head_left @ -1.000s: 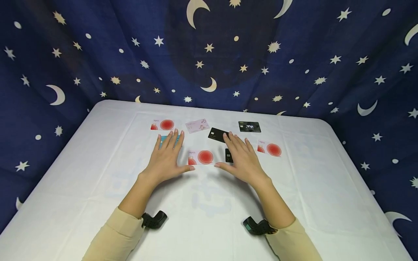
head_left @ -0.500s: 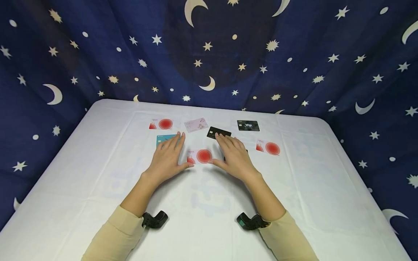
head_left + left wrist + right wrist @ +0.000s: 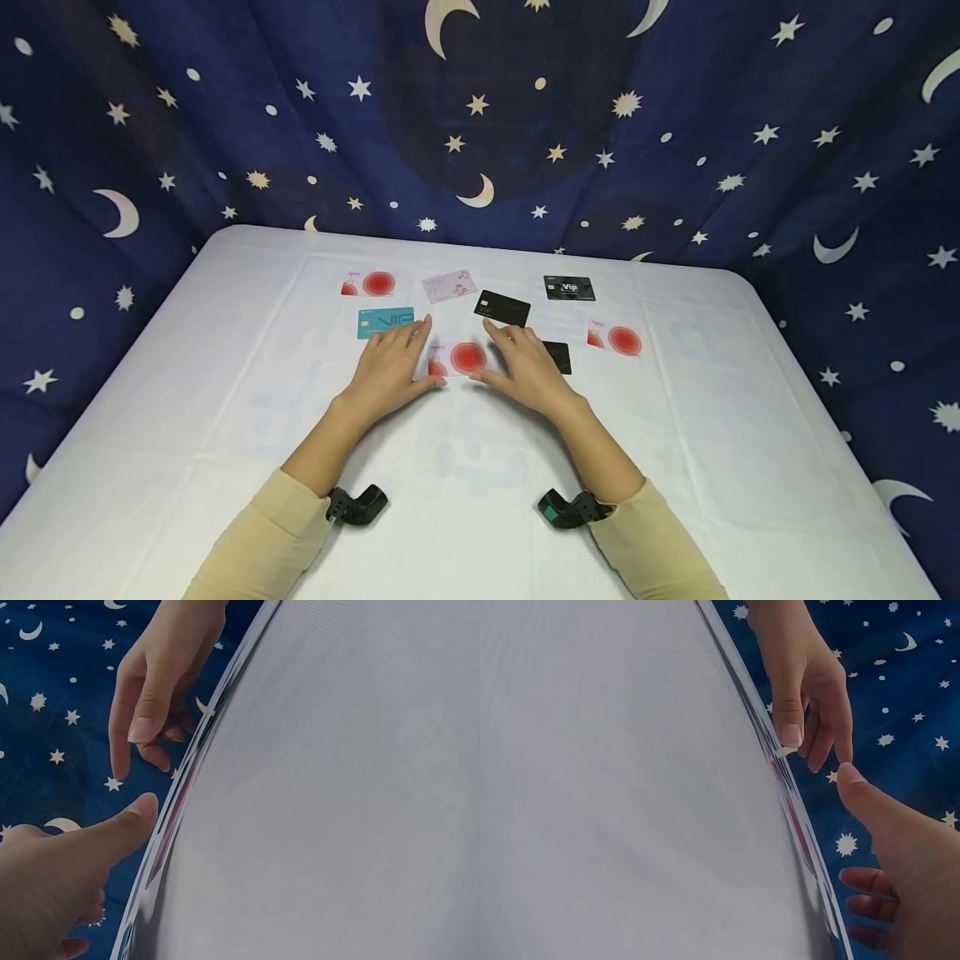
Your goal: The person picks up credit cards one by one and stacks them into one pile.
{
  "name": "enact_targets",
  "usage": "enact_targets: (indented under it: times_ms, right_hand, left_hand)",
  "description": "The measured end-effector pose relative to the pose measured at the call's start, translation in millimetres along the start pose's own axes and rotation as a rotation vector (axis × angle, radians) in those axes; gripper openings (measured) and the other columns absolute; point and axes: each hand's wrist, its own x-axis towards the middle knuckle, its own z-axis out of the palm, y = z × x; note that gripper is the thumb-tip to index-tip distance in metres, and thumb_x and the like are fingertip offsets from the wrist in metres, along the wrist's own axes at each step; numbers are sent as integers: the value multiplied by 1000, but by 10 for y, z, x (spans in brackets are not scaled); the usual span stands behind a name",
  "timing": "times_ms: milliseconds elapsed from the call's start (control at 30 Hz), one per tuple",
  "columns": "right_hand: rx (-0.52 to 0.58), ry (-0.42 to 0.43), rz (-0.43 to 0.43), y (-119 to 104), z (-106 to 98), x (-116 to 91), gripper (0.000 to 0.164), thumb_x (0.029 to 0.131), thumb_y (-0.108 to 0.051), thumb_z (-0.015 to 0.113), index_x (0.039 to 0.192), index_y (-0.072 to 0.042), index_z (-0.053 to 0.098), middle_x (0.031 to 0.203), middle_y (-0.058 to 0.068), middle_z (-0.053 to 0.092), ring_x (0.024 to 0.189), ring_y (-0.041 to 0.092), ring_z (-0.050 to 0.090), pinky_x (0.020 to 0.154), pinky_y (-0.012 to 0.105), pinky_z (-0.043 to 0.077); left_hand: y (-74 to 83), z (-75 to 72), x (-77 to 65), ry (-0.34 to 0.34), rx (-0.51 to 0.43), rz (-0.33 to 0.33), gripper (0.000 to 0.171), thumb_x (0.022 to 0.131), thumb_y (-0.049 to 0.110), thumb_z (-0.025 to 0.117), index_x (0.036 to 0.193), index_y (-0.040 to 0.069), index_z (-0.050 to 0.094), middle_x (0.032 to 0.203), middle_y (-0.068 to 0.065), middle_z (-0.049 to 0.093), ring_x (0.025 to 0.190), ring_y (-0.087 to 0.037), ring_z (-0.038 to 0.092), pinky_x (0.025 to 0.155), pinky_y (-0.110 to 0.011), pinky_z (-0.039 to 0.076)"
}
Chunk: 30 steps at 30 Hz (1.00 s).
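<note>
A white card with a red disc [image 3: 467, 357] lies flat on the white-covered table between the two hands. My left hand [image 3: 384, 371] is at its left side, fingers pointing forward and thumb near its lower left corner. Close past those fingertips lies a blue VIP card [image 3: 381, 322]. On the other side, my right hand [image 3: 534, 372] has relaxed, slightly bent fingers and its thumb at the card's lower right corner. It partly covers a black card [image 3: 561, 357], and its index fingertip is by a black VIP card [image 3: 504, 308]. In the left wrist view, nothing shows between the thumb [image 3: 142, 814] and fingers.
Farther back lie another red-disc card [image 3: 367, 283], a pale pink card [image 3: 450, 287] and a black card with white Vip lettering [image 3: 569, 288]. One more red-disc card [image 3: 615, 337] is at the right. A dark blue star-and-moon curtain [image 3: 480, 125] hangs behind the table.
My right hand has moved left and a little back toward me, closer to the middle red-disc card. My left hand has drawn back slightly, uncovering more of the blue card.
</note>
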Motion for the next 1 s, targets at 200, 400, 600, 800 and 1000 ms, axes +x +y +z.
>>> enact_targets:
  times_ms: [200, 400, 600, 800, 1000]
  right_hand:
    - [157, -4, 18, 24, 61, -5, 75, 80, -36, 74, 142, -8, 43, 111, 10, 57, 100, 23, 49, 94, 44, 35]
    - [177, -17, 54, 59, 136, 4, 72, 80, -41, 73, 139, -8, 48, 107, 9, 58, 93, 22, 46, 89, 43, 36]
    - [185, -4, 66, 79, 186, 9, 64, 80, -36, 74, 132, -4, 54, 108, 10, 56, 98, 24, 47, 91, 44, 35]
    - [199, 4, 67, 85, 204, 19, 59, 81, -31, 73, 129, -1, 57, 110, 11, 56, 100, 27, 46, 91, 44, 34]
    - [203, 6, 73, 116, 222, 27, 56, 81, -26, 73, 128, 0, 58, 107, 12, 54, 97, 28, 44, 89, 43, 34]
  left_hand:
    - [6, 63, 7, -3, -146, -26, 86, 79, 49, 71, 143, 2, 39, 126, -17, 53, 118, -32, 49, 92, -49, 40]
    - [-1, 137, -11, 3, -261, -92, 77, 78, 40, 76, 137, 1, 47, 112, -15, 55, 102, -28, 51, 87, -45, 41]
    - [-37, 216, -31, 13, -335, -118, 69, 78, 37, 76, 131, 0, 54, 108, -14, 53, 100, -28, 47, 85, -43, 36]
    - [-75, 274, -33, 23, -377, -135, 60, 79, 34, 76, 127, 2, 59, 106, -14, 50, 97, -27, 43, 84, -43, 34]
    - [-81, 277, -9, 21, -405, -159, 59, 77, 33, 77, 125, 2, 61, 102, -12, 50, 94, -26, 43, 84, -42, 34]
